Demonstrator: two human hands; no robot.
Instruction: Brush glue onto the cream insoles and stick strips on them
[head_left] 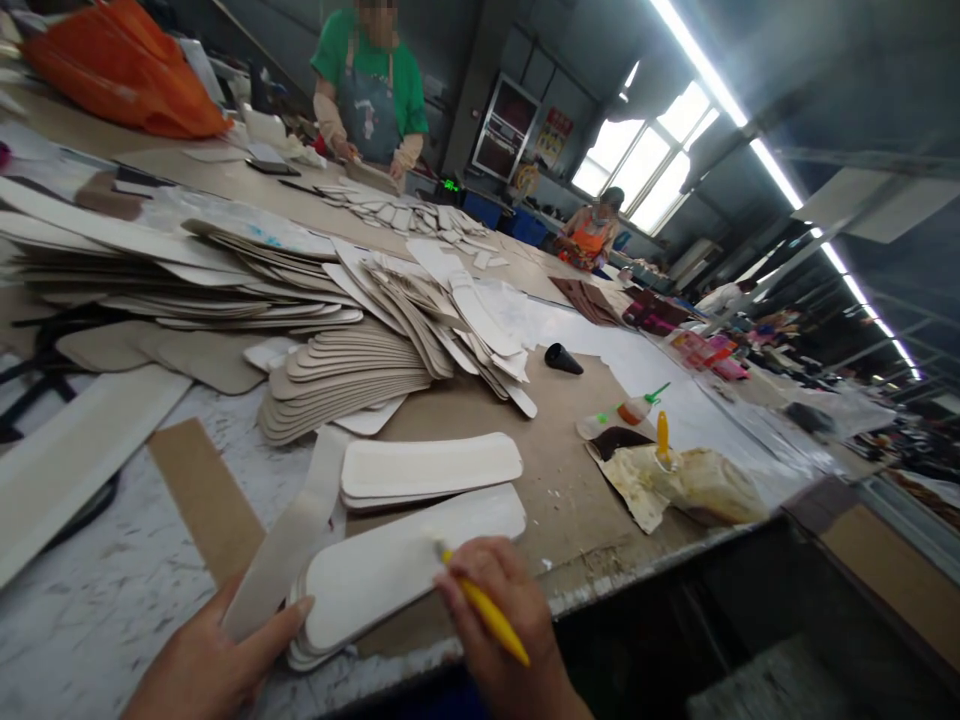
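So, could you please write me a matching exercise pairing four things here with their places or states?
1. right hand
2. left hand
3. black cone
4. green shirt

A. lying on a brown sheet
B. gripping a yellow tool
C. worn by a person
D. at the left end of the nearest white stack

1-B, 2-D, 3-A, 4-C

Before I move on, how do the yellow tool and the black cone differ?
The tool is yellow and slim; the cone is black and stubby. The tool is held slanted in the right hand, its tip at the near white piece, while the cone lies on its side on the brown sheet, no hand on it. Both narrow towards one end.
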